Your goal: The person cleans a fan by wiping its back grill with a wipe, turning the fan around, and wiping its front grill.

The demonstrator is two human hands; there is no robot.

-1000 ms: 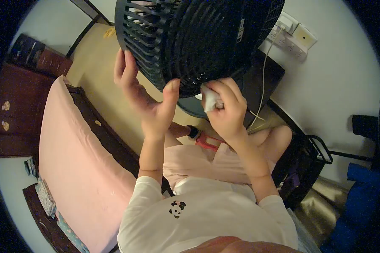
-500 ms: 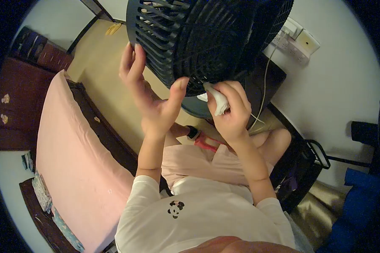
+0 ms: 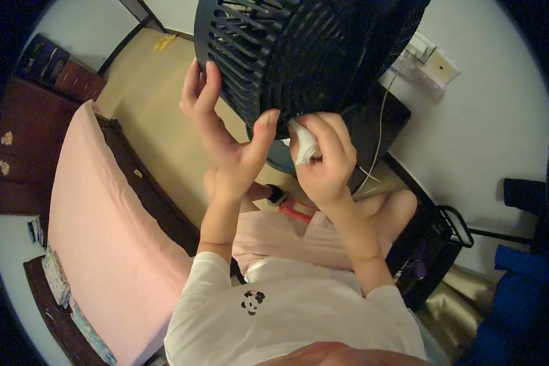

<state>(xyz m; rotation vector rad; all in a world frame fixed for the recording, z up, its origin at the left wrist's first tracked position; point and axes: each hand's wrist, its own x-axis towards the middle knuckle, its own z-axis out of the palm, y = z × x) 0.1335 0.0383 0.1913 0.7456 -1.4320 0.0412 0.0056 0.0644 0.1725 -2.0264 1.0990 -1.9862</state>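
Note:
A black fan [image 3: 323, 67] with a slotted housing fills the top middle of the view, tilted, its upper part cut off by the frame. My left hand [image 3: 232, 143] grips its lower left side, fingers against the slotted rim and thumb on the underside. In my right hand [image 3: 332, 155] is a folded white tissue or cloth [image 3: 305, 145], pinched by closed fingers. Its upper end presses against the bottom of the fan housing, where the fingertips are partly hidden.
A bed with a pink sheet [image 3: 110, 238] stands on the left. At right, a white cord [image 3: 381, 122] hangs from a wall power strip [image 3: 424, 70] beside a dark box-like piece of furniture [image 3: 387, 116]. Blue fabric [image 3: 518, 293] lies lower right.
The fan and both hands have shifted slightly in view, the fan and left hand to the right. The right hand with the white cloth has moved a little left, closer to the left thumb.

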